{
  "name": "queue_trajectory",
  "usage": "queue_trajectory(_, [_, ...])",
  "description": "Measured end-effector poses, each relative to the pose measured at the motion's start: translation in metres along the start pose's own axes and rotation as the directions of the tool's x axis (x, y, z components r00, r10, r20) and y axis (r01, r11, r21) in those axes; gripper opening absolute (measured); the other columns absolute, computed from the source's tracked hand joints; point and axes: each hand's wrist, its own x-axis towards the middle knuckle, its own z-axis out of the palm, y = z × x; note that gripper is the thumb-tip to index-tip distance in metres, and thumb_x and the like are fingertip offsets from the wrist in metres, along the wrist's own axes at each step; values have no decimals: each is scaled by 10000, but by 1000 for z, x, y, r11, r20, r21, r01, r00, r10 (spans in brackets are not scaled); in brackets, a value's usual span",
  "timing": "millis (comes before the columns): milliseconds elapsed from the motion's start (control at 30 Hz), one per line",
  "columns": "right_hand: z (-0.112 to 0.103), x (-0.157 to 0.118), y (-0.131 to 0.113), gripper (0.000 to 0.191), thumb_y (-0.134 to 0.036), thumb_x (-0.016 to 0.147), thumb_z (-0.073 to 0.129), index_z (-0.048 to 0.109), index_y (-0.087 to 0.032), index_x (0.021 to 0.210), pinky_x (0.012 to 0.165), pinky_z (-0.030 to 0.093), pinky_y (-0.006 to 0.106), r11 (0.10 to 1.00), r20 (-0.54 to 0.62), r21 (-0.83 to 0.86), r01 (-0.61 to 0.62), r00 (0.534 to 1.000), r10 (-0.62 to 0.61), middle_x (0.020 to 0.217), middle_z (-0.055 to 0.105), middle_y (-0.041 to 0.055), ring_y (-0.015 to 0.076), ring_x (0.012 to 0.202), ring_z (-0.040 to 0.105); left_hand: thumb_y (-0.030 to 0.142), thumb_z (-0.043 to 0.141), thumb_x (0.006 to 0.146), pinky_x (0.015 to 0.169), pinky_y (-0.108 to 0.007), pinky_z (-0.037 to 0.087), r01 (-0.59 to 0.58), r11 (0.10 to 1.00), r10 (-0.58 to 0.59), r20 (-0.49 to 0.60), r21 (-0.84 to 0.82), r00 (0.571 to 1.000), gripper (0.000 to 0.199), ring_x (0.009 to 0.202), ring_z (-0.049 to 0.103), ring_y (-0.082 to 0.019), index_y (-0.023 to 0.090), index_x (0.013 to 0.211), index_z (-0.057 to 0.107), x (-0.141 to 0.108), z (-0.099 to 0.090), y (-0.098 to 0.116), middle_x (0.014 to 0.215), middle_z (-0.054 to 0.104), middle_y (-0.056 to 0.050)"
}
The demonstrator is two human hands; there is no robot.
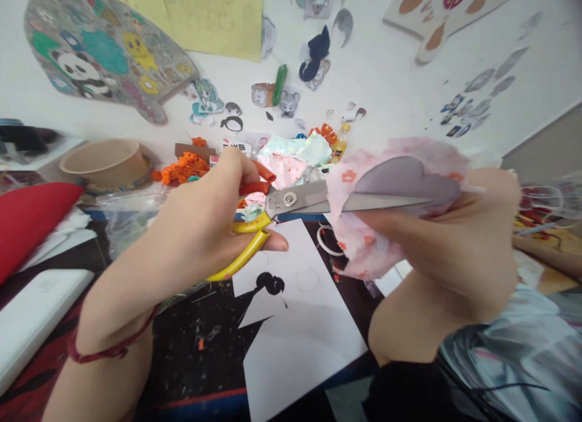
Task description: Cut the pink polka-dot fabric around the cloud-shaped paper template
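Note:
My left hand [213, 210] is closed around the red and yellow handles of a pair of scissors [295, 199], whose blades point right. In my right hand [454, 246] is a thin pink sheet with orange-red flowers [348, 228], gripped at its right side. A grey heart-shaped piece [395, 179] lies against the sheet, inside its ragged outline. One blade reaches across the grey piece, and the pink edge meets the blades near their middle. Some fingers of my right hand are hidden behind the sheet.
White paper [304, 349] lies on the dark table [195, 349] below my hands, with a black cut-out [270, 284] on it. A tape roll [330, 240] sits beside the paper. Orange flowers [186, 167], a round box [104, 164] and crumpled cloth [295, 152] stand along the sticker-covered wall.

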Motion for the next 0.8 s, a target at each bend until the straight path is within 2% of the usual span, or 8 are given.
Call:
queue_trajectory(133, [-5, 0, 1, 226, -267, 710, 870, 711, -257, 550, 432, 429, 312, 996, -6, -83, 20, 1000, -20, 484, 586, -41, 177, 476, 567, 465, 766, 757, 789, -355, 457, 3, 999, -3, 7, -36, 1000, 474, 957, 615, -265, 271, 1038, 437, 1, 1, 3, 1052, 621, -40])
queue_trajectory(200, [-6, 1, 2, 281, -287, 687, 881, 662, -268, 513, 442, 418, 307, 989, -52, -142, 33, 998, -40, 477, 531, -41, 165, 498, 525, 480, 758, 756, 769, -347, 459, -1, 999, 1, 6, -52, 1000, 469, 937, 621, -259, 266, 1030, 444, 1, 2, 4, 1038, 625, -38])
queue_trajectory(267, [-8, 2, 1, 305, -310, 677, 877, 638, -275, 491, 437, 392, 304, 985, -50, -166, 36, 998, -45, 465, 483, -34, 151, 493, 485, 498, 768, 741, 767, -338, 471, 2, 998, -1, 8, -71, 1000, 492, 928, 635, -250, 262, 1031, 449, 1, 2, 3, 1027, 626, -32])
queue_trajectory(400, [-7, 5, -4, 343, -390, 685, 845, 614, -276, 459, 436, 344, 320, 997, 15, -78, 4, 1000, -3, 471, 455, -10, 134, 494, 432, 481, 798, 721, 842, -361, 494, 8, 996, -5, 26, -93, 1000, 533, 993, 651, -271, 277, 1065, 446, -1, 1, -1, 1047, 626, -27])
queue_trajectory(500, [-6, 5, -6, 295, -376, 680, 831, 623, -288, 491, 448, 363, 323, 998, 68, 25, -51, 996, 49, 493, 478, -14, 134, 500, 448, 462, 806, 726, 894, -394, 488, -6, 998, 8, 34, -65, 999, 540, 1003, 645, -284, 297, 1088, 441, -2, 0, -3, 1037, 625, -20])
queue_trajectory(633, [-6, 4, -5, 353, -376, 664, 857, 563, -277, 496, 449, 393, 315, 998, 23, -3, -62, 998, 62, 540, 489, -17, 143, 526, 471, 467, 802, 731, 896, -388, 507, 6, 997, -2, 44, -79, 999, 540, 1031, 650, -286, 296, 1097, 443, -3, -2, -2, 1058, 620, -23])
queue_trajectory(733, [-8, 4, -4, 356, -391, 658, 860, 564, -286, 492, 454, 398, 327, 996, 74, 22, -91, 993, 89, 532, 496, -20, 150, 513, 474, 413, 791, 755, 951, -397, 510, 7, 997, -1, 77, -75, 997, 518, 1091, 636, -290, 284, 1111, 438, -3, -2, 1, 1050, 624, -24])
queue_trajectory(800, [-9, 5, -4, 334, -394, 665, 848, 577, -293, 499, 460, 399, 336, 993, 114, 58, -106, 989, 99, 521, 500, -22, 151, 496, 472, 374, 795, 755, 950, -389, 518, -1, 997, 6, 60, -78, 998, 504, 1080, 636, -278, 271, 1105, 447, -3, -2, 2, 1045, 629, -25])
